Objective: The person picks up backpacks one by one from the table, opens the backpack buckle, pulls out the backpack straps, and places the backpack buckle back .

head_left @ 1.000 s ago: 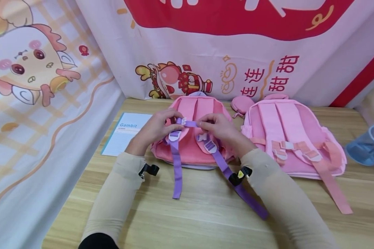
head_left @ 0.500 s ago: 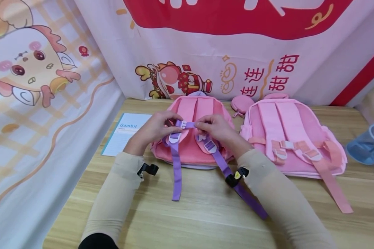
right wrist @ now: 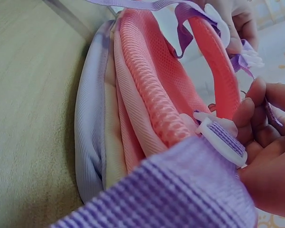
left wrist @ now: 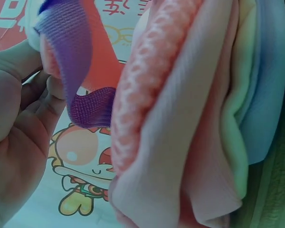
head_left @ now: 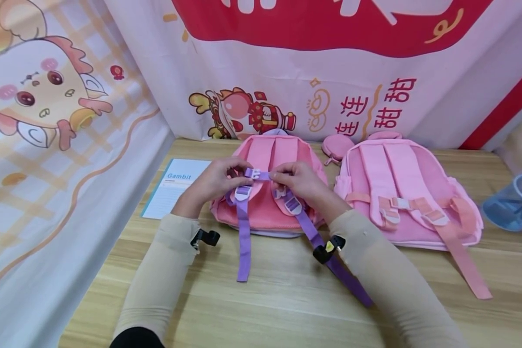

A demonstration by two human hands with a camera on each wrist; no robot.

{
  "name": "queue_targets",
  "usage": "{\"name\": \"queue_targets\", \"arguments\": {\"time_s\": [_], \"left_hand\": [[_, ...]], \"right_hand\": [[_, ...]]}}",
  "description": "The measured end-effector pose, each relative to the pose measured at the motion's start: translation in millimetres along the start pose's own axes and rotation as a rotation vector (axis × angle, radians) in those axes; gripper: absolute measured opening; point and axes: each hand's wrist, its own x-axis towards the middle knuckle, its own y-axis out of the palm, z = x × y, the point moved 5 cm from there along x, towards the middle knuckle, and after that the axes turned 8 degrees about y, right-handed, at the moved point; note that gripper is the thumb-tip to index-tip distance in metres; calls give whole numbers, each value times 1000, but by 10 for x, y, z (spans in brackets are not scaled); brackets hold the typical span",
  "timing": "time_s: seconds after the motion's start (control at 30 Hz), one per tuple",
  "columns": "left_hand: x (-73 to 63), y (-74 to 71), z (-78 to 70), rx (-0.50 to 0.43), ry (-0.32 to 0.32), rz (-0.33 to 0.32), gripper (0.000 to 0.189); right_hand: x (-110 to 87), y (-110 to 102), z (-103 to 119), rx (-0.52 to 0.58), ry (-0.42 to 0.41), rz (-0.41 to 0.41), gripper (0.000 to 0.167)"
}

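A pink backpack point(head_left: 265, 217) lies on the table with its shoulder straps up. Across its middle runs a short purple chest strap with a white pronged buckle point(head_left: 255, 174). My left hand point(head_left: 209, 182) pinches the strap just left of that buckle, and my right hand point(head_left: 303, 180) pinches the webbing on the other side. In the right wrist view, the pronged buckle point(right wrist: 252, 58) sits between both hands. Another white buckle half point(head_left: 280, 192) rests on the right shoulder strap, close under my right fingers. Long purple webbing ends point(head_left: 243, 241) hang toward me from white strap adjusters point(head_left: 293, 205).
To the right lies a second pink backpack point(head_left: 411, 193) with peach straps. A small round pink pouch point(head_left: 338, 146) is between the bags at the back. A notebook point(head_left: 169, 186) lies at left; a blue cup point(head_left: 511, 205) with dark sticks stands far right.
My right hand has shifted slightly left, and the buckle has dropped a little. Both hands keep their pinch on the chest strap. The left hand is nearly still.
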Motion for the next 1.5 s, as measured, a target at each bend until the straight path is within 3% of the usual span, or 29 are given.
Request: {"name": "queue_targets", "arguments": {"time_s": [0.23, 0.4, 0.6, 0.87, 1.13, 1.33, 1.5], "left_hand": [[46, 37, 30, -44, 15, -36, 29], [58, 39, 65, -81, -8, -53, 27], [61, 56, 67, -106, 15, -53, 27], [4, 60, 96, -77, -24, -38, 27], [-42, -18, 104, -78, -38, -67, 25], [-23, 8, 124, -101, -30, -72, 24], [-14, 48, 138, -125, -34, -79, 24]], "right_hand": [[24, 55, 18, 87, -49, 64, 26], [49, 96, 45, 95, -17, 80, 25], [74, 132, 65, 118, 1, 83, 24], [107, 218, 61, 77, 11, 64, 23], [90, 193, 76, 146, 2, 88, 29], [42, 8, -20, 37, 65, 20, 28], [45, -19, -53, -31, 18, 8, 23]]}}
